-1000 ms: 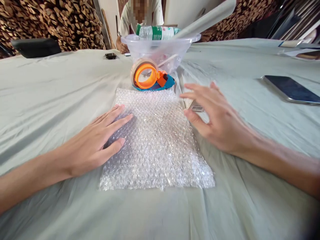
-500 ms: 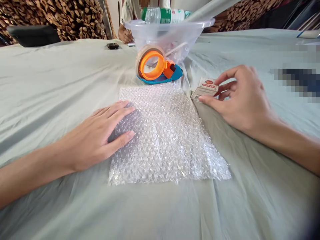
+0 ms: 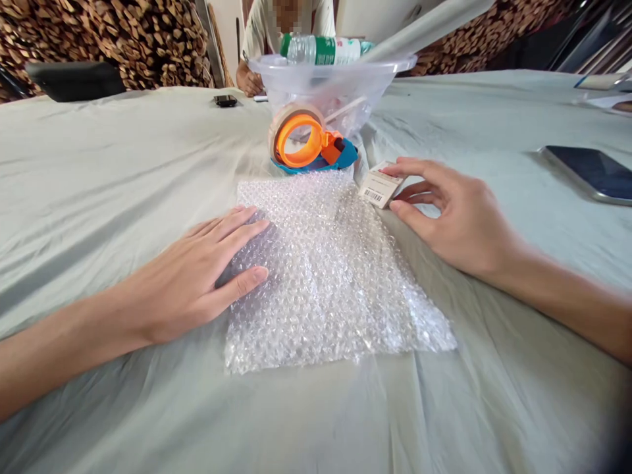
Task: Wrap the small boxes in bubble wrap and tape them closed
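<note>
A sheet of bubble wrap point(image 3: 330, 270) lies flat on the grey-green tablecloth point(image 3: 99, 171) in front of me. My left hand point(image 3: 197, 276) rests palm down on the sheet's left edge, fingers stretched out and holding nothing. My right hand point(image 3: 454, 210) pinches a small white box point(image 3: 379, 186) with a barcode, tilted just above the sheet's far right corner. Just beyond the sheet stands an orange and blue tape dispenser point(image 3: 309, 141).
A clear plastic bowl point(image 3: 336, 82) behind the dispenser holds a green-labelled water bottle point(image 3: 323, 49) and a long grey roll point(image 3: 424, 29). A phone point(image 3: 590, 172) lies at the right, a small dark device point(image 3: 226, 100) far left. Another person sits across the table.
My right hand took hold of the small box beside the sheet and has lifted and tilted it toward the bubble wrap's far right corner. My left hand stayed flat on the sheet.
</note>
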Motion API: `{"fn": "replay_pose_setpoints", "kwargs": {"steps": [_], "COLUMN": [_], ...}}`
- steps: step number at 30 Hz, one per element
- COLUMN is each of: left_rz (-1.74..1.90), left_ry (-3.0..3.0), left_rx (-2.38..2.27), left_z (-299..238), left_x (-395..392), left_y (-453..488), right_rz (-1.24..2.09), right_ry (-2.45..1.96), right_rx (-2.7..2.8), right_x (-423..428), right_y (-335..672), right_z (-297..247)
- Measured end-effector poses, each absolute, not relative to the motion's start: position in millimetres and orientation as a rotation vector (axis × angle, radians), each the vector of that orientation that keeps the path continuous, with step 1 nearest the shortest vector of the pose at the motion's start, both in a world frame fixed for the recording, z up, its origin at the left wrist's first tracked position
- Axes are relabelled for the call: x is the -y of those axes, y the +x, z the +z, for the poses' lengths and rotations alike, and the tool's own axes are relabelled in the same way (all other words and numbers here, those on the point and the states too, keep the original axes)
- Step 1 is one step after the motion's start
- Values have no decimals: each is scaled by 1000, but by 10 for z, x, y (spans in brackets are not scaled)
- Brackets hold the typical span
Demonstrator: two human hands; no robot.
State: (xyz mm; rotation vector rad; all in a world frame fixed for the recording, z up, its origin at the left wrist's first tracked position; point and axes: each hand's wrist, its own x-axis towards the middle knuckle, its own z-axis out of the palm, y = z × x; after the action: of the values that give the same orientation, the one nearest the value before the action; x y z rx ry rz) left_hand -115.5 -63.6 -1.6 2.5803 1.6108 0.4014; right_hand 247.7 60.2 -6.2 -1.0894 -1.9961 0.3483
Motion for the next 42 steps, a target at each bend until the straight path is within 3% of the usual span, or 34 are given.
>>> {"fn": "replay_pose_setpoints", "kwargs": {"steps": [8, 15, 27, 37, 42], "left_rz": [290, 401, 244, 370, 383], "left_ry": [2619, 2664, 2585, 2602, 2618], "left_rx": [-1562, -1540, -1511, -1539, -1561], "left_z": [47, -30, 108, 14, 30], "left_x": [626, 635, 640, 640, 637], "left_y": [-1127, -1165, -1136, -1142, -1131], "right_rz": [386, 284, 438, 692, 630], "right_ry": [-1101, -1171, -1253, -832, -768], "right_rx": [2057, 1826, 1648, 1706, 1759], "right_x": [-690, -754, -865, -360, -230], "right_y": [2526, 2470, 2459, 2146, 2009], "right_z": [-83, -37, -53, 139, 111]}}
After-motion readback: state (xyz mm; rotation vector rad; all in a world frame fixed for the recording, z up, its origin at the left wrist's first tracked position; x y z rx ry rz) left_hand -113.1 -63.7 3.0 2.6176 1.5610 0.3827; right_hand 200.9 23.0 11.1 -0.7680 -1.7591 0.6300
